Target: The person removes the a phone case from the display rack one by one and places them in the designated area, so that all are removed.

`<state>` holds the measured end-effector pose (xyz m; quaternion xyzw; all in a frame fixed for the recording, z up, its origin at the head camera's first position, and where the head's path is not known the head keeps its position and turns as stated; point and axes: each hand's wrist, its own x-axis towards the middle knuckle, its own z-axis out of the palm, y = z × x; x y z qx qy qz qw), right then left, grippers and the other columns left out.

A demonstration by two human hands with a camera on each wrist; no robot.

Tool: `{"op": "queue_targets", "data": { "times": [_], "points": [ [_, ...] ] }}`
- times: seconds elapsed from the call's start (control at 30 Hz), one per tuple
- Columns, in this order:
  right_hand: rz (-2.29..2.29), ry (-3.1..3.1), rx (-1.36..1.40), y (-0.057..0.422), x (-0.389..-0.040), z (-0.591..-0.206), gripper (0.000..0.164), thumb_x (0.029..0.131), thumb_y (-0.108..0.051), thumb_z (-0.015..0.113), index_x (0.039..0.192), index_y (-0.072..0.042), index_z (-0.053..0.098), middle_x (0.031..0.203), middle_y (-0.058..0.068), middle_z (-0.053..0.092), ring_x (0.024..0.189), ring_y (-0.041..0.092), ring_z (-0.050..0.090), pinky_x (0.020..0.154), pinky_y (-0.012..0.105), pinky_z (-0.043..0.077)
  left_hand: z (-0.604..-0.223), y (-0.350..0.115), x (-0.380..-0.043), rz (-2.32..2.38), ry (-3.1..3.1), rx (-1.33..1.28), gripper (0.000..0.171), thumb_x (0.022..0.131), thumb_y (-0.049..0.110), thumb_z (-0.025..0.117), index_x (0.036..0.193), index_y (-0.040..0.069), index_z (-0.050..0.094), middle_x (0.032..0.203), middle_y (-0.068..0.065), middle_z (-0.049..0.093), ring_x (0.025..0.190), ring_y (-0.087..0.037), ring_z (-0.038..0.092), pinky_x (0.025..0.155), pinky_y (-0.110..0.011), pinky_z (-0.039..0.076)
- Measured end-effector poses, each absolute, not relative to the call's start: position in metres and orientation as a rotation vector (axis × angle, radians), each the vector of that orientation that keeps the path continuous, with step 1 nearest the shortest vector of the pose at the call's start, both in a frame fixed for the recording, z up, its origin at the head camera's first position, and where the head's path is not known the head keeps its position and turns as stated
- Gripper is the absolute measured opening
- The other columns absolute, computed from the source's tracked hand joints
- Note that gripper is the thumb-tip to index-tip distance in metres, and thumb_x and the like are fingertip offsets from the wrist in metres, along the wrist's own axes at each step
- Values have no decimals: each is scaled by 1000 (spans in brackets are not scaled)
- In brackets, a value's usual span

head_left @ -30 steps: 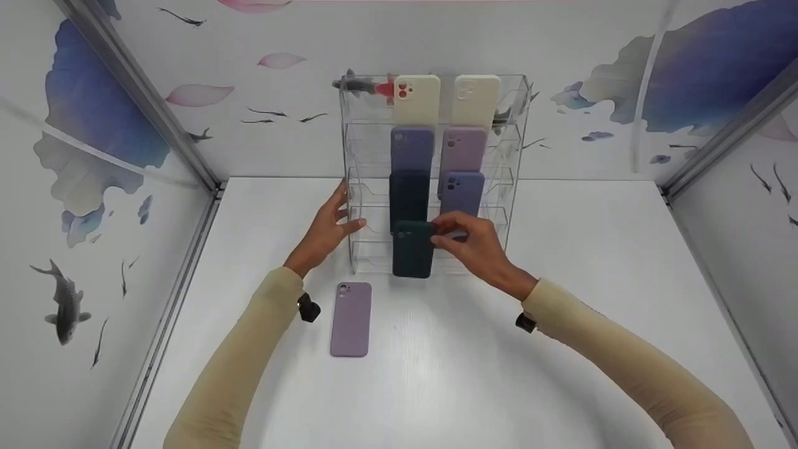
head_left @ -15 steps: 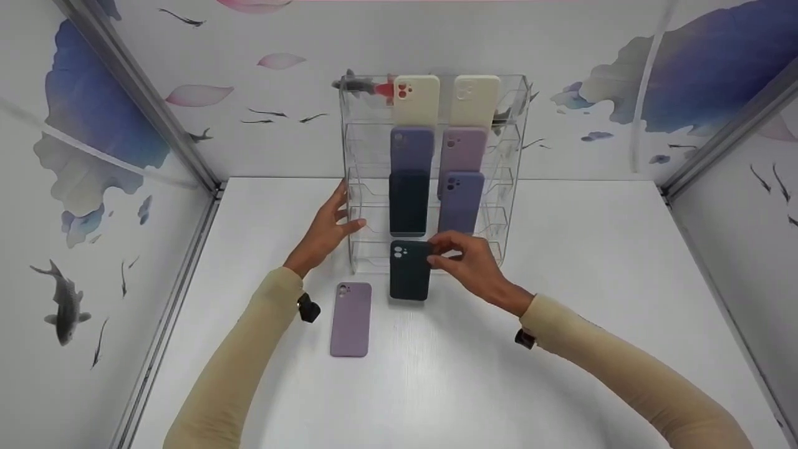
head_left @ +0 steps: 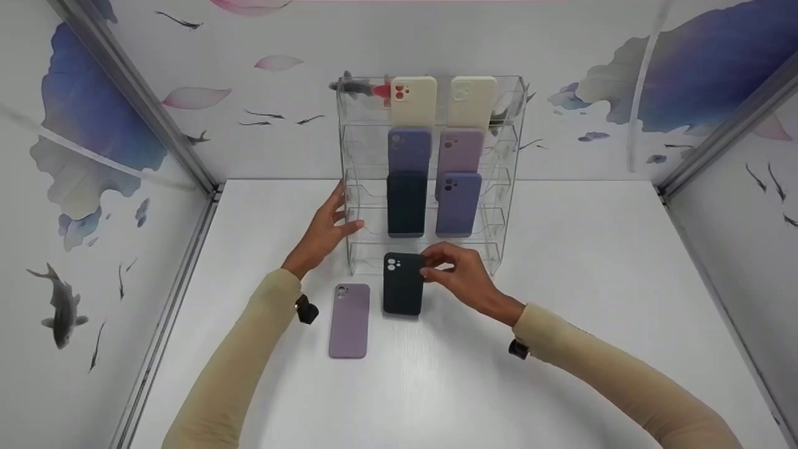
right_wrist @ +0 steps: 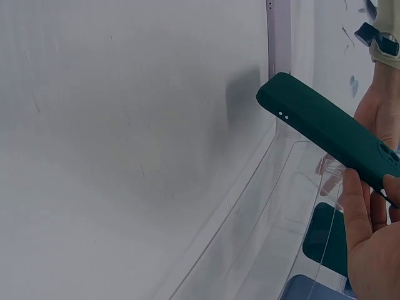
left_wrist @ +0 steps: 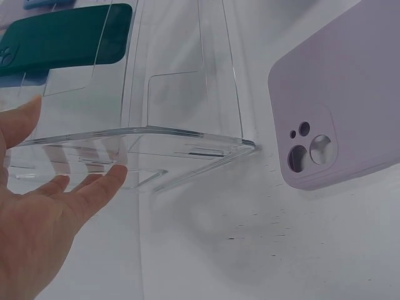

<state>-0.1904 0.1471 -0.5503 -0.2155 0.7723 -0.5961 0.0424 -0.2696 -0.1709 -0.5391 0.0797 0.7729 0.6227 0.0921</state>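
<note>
My right hand (head_left: 461, 274) pinches a dark green phone case (head_left: 402, 287) by its right edge, thumb and fingers on either side. The case is tilted and overlaps the front bottom of a clear acrylic display rack (head_left: 368, 249). My left hand (head_left: 321, 234) holds the rack's left side panel, fingers on the outside and thumb over the inner side. In the left wrist view, fingertips (left_wrist: 119, 174) show against the clear panel. A light purple phone case (head_left: 349, 321) lies on the table in front of the rack's left corner.
In the rack stand two cream cases (head_left: 414, 103) on top, a blue-violet case (head_left: 408, 149) and a pink-purple case (head_left: 461, 149) below, then another dark green case (head_left: 406, 206) and another blue-violet case (head_left: 458, 206). A printed wall (head_left: 280, 137) rises behind.
My right hand has drawn the dark green case down from the rack, towards me and slightly left. My left hand stays at the rack's side. The light purple case has not moved.
</note>
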Motion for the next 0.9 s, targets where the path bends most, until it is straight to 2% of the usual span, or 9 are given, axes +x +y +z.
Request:
{"op": "queue_targets", "data": {
  "times": [0.5,0.67,0.9],
  "points": [
    [-1759,2353,-663,132,-178,-566,28,96,5,82,121,-7,78,106,7,79,100,25,78,79,36,68,-539,-170,-270,1820,2339,241,103,104,18,79,179,31,10,181,-13,26,158,-40,44,125,-58,41],
    [-1788,2311,-653,131,-175,-569,29,96,6,81,122,-5,78,106,10,79,99,27,77,78,37,68,-539,-170,-271,1817,2335,253,102,105,17,77,180,29,9,182,-16,22,160,-42,40,126,-58,40],
    [-1808,2260,-636,128,-169,-574,29,96,7,81,122,-4,77,105,13,78,97,30,76,77,39,68,-539,-172,-268,1820,2339,262,101,106,14,76,179,29,9,182,-15,22,159,-42,41,125,-61,40]
  ]
}}
